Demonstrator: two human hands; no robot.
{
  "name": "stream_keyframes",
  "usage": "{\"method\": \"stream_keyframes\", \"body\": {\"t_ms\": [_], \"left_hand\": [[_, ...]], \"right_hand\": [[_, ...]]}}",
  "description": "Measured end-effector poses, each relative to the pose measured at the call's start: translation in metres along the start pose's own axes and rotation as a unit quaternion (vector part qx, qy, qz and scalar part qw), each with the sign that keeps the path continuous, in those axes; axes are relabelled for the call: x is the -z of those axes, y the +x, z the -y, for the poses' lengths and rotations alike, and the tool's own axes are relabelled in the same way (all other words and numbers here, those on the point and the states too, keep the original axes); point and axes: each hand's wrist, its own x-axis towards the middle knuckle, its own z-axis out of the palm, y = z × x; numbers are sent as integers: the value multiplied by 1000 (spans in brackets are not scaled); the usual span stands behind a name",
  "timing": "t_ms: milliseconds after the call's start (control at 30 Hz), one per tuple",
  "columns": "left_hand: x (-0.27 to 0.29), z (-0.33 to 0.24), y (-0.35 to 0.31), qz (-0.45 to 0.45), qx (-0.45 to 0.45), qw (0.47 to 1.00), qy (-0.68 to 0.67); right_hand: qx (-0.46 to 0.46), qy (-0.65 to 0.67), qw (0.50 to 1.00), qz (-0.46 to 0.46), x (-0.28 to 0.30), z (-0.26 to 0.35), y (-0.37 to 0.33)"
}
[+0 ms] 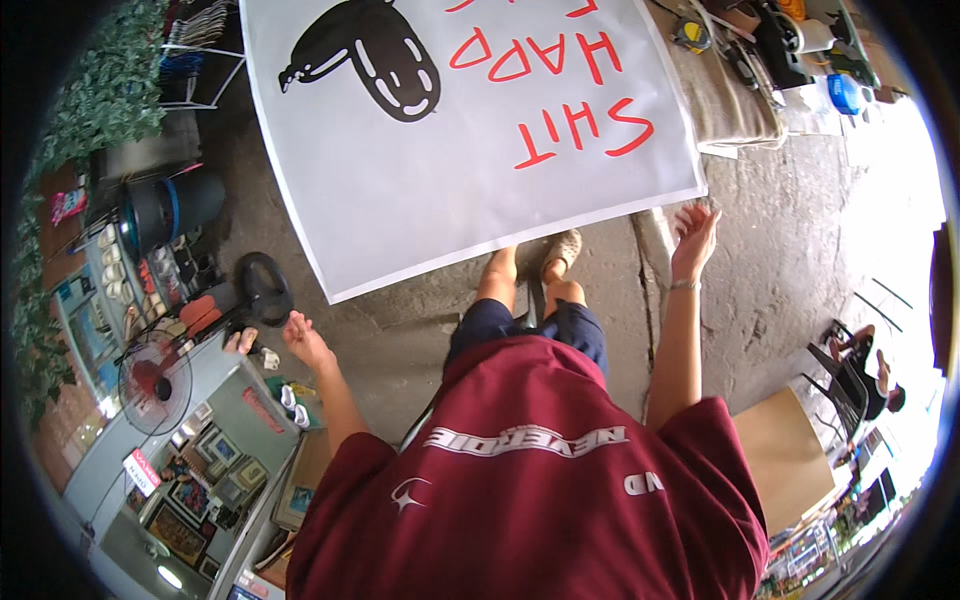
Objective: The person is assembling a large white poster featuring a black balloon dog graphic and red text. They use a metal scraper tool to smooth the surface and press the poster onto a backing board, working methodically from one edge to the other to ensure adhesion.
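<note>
A large white sheet (400,200) with a black drawing and hand-painted red lettering spreads before me, its lettering upside down from here. My left hand (308,340) is just below the sheet's near left corner, apart from it, fingers stretched out with nothing in them. Close under the near right corner is my right hand (696,240), palm turned up and fingers spread, holding nothing. Whether its fingertips touch the sheet's edge, I cannot tell. The far edge of the sheet runs out of view.
A black round base (265,288) stands beyond my left hand, with a fan (156,382) nearby. Framed pictures (225,450) fill a case at lower left. A cloth-covered table (735,105) holding tools and a tape measure (691,34) is at upper right. A person (868,370) sits far right.
</note>
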Motion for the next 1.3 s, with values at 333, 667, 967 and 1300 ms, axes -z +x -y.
{"method": "stream_keyframes", "body": {"t_ms": [333,667,967,1300], "left_hand": [[-244,-135,-141,452,-601,624,213],[-273,-102,-137,514,-608,565,217],[-272,-99,-133,506,-622,557,216],[-272,-99,-133,504,-627,551,221]], "right_hand": [[-126,95,969,191,-146,-124,-227],[-106,152,980,77,-166,-124,-242],[-130,220,958,128,-161,-134,-237],[-150,250,938,189,-152,-146,-225]]}}
